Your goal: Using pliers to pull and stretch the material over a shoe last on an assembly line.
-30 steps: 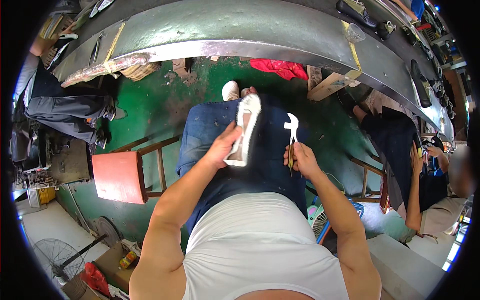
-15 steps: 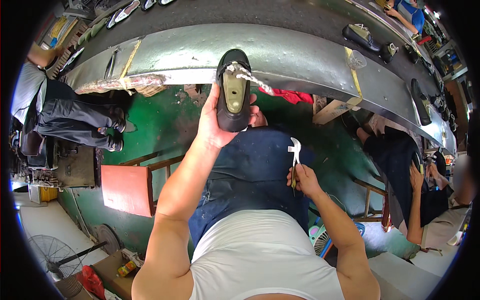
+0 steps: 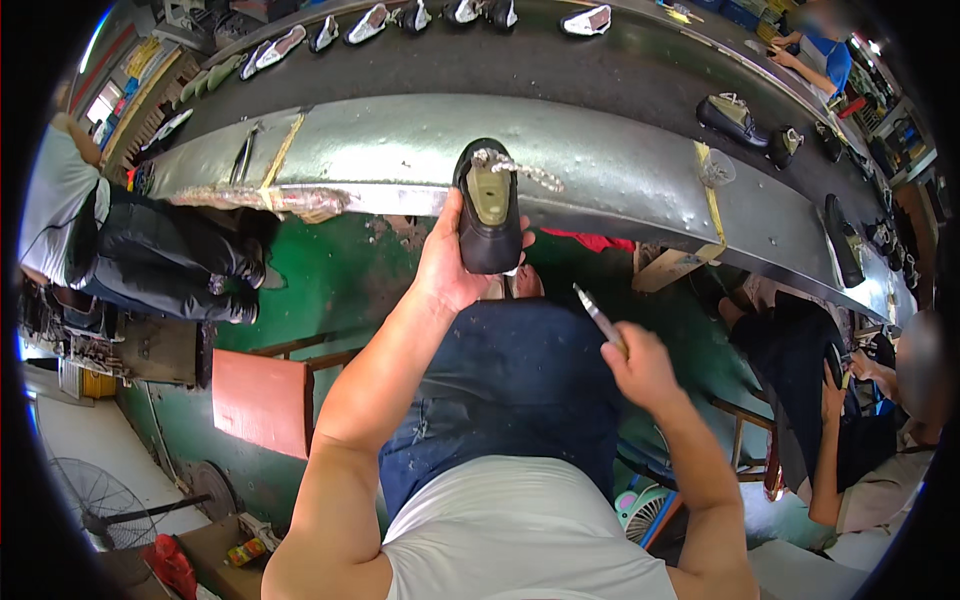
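A black shoe [image 3: 489, 245] with an olive inner part and a loose black-and-white twisted cord is held up in front of the bench edge. My left hand [image 3: 452, 265] grips it from below and the left, with fingertips showing on its right side. To the right, over my dark trousers, my right hand [image 3: 645, 368] is closed round a slim metal hand tool that looks like lasting pincers [image 3: 600, 318]. The tool is seen edge-on, its narrow tip pointing up and left, apart from the shoe. Motion slightly blurs the right hand.
The metal-edged bench [image 3: 400, 130] curves across ahead, with a row of shoes [image 3: 367, 24] at its far side and a black shoe [image 3: 733, 118] at right. A reddish stool [image 3: 262, 402] stands left. A seated co-worker [image 3: 800, 390] is at right, another person [image 3: 150, 240] at left.
The shoe and my left hand sit slightly lower and right in the picture. My right hand has moved right and turned the pincers edge-on. More of the bench's far side shows.
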Demonstrator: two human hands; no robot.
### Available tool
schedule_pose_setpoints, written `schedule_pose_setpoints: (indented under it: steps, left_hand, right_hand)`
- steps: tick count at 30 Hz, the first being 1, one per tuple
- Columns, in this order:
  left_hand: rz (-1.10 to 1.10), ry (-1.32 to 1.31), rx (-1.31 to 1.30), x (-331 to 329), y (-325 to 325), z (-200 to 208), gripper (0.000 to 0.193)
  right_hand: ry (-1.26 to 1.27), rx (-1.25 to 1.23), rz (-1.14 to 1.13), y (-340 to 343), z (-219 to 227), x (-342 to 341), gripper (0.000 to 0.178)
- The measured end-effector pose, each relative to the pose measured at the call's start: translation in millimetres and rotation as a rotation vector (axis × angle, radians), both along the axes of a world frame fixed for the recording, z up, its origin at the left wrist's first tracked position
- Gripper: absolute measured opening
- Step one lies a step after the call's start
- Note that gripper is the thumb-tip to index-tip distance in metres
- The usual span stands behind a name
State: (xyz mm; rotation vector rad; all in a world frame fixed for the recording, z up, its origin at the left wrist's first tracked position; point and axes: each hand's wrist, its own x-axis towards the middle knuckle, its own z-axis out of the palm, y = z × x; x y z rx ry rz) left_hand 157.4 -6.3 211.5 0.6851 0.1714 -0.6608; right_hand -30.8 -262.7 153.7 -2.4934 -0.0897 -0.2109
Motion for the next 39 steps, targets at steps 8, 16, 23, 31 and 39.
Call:
schedule_pose_setpoints:
  steps: [8, 16, 23, 31, 39]
  left_hand:
    - [-0.042, -0.112, 0.146, 81.9, -64.7, 8.7, 0.057]
    - [-0.045, -0.319, 0.305, 281.4, -165.2, 28.3, 0.074]
    - [-0.167, -0.879, 1.427, 304.3, -212.1, -23.2, 0.086]
    - [-0.057, -1.580, 1.442, 187.4, -130.8, -51.4, 0.066]
    - [0.144, -1.413, 1.266, -17.0, 40.2, -66.2, 0.049]
  right_hand:
    - [-0.336, -0.493, -0.206, -116.4, 45.3, 175.7, 0.041]
    - [-0.358, -0.288, -0.221, -131.5, 33.4, 183.0, 0.041]
    - [-0.297, -0.255, -0.209, -132.0, 35.8, 192.3, 0.043]
    - [-0.325, -0.234, -0.229, -135.8, 34.5, 187.3, 0.042]
    - [-0.509, -0.358, -0.255, -135.6, 28.6, 182.8, 0.048]
